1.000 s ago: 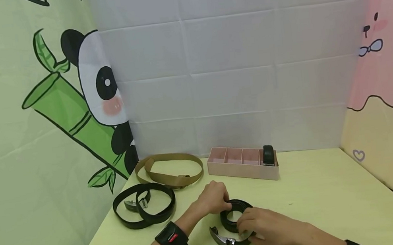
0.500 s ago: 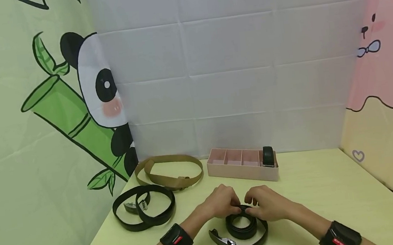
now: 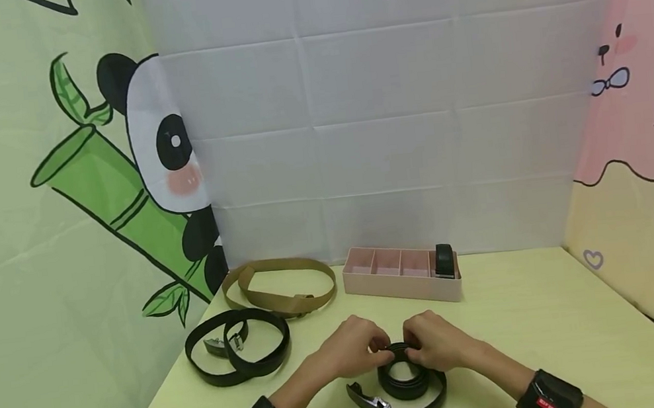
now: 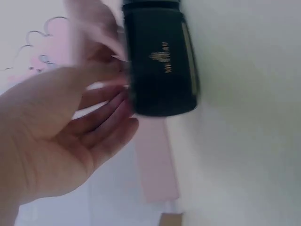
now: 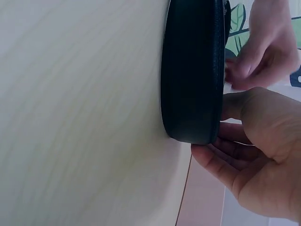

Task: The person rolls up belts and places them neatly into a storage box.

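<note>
A black belt (image 3: pixel 407 392) lies wound into a tight coil on the table, its buckle end (image 3: pixel 377 406) curving loosely round the near side. My left hand (image 3: pixel 354 347) pinches the far left edge of the coil, thumb near the inner ring. Opposite it, my right hand (image 3: pixel 439 342) pinches the far right edge. The left wrist view has the belt's dark end with gold lettering (image 4: pixel 162 61) close to the camera, left hand (image 4: pixel 61 122) behind it. In the right wrist view the belt's smooth outer side (image 5: pixel 193 70) stands on edge against the right fingers (image 5: pixel 214 162).
A pink divided box (image 3: pixel 401 282) stands at the back, with a rolled black belt (image 3: pixel 444 261) in its right compartment. To the left lie a tan belt (image 3: pixel 289 301) and another black belt (image 3: pixel 260 365), both in loose loops. Printed cloth walls enclose the table.
The right hand has gone from the coil's near right side to its far edge, beside the left hand. The coil has shifted slightly right and nearer, and its buckle end is now uncovered.
</note>
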{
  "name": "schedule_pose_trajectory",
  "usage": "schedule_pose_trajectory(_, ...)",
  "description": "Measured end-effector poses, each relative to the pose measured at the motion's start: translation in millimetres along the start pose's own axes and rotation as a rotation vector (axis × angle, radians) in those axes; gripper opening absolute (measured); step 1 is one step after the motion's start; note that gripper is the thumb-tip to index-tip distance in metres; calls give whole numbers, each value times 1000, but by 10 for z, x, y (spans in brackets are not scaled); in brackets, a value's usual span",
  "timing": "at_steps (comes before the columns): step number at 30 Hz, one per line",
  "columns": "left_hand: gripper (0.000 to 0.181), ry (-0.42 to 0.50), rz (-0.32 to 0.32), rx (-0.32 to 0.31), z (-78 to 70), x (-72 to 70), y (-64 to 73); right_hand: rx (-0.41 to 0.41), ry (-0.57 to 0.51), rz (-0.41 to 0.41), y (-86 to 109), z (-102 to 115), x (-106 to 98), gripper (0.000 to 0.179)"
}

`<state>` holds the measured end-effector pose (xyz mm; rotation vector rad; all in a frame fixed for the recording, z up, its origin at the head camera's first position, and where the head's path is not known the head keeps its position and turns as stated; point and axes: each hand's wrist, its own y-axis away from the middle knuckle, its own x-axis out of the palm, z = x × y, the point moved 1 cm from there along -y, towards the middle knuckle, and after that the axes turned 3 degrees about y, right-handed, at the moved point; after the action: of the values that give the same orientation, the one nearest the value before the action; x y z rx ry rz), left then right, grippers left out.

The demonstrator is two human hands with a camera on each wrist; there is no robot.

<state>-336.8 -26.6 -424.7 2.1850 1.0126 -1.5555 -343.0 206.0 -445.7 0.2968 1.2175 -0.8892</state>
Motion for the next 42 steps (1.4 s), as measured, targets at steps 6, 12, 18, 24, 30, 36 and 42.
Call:
schedule_pose_trajectory(6, 22, 66, 271, 152, -55, -182, 425, -16, 40, -4, -1, 16, -11, 14)
schedule_pose_trajectory(12, 28, -30, 246, 199, -77, -106, 557, -22, 52, -3, 3, 19, 10, 16)
schedule_pose_trajectory(18, 26, -145, 221, 150, -10, -122, 555, -40, 52, 2, 59, -3, -10, 14)
schedule_pose_trajectory(24, 32, -261, 162, 121, 212, -182, 470, -32, 49, 14, 125, -25, -47, 15)
schedule_pose_trajectory(30, 34, -370, 151, 142, 353, -170, 228, -36, 21, 28, 176, 8, -57, 19)
schedule_pose_trajectory(36, 38, -437, 140, 167, 343, -104, -98, -18, 4, 12, 185, 41, -16, 20)
schedule_pose_trajectory(42, 41, -367, 114, 194, 313, 8, -219, 15, 40, -15, 196, 64, 18, 24)
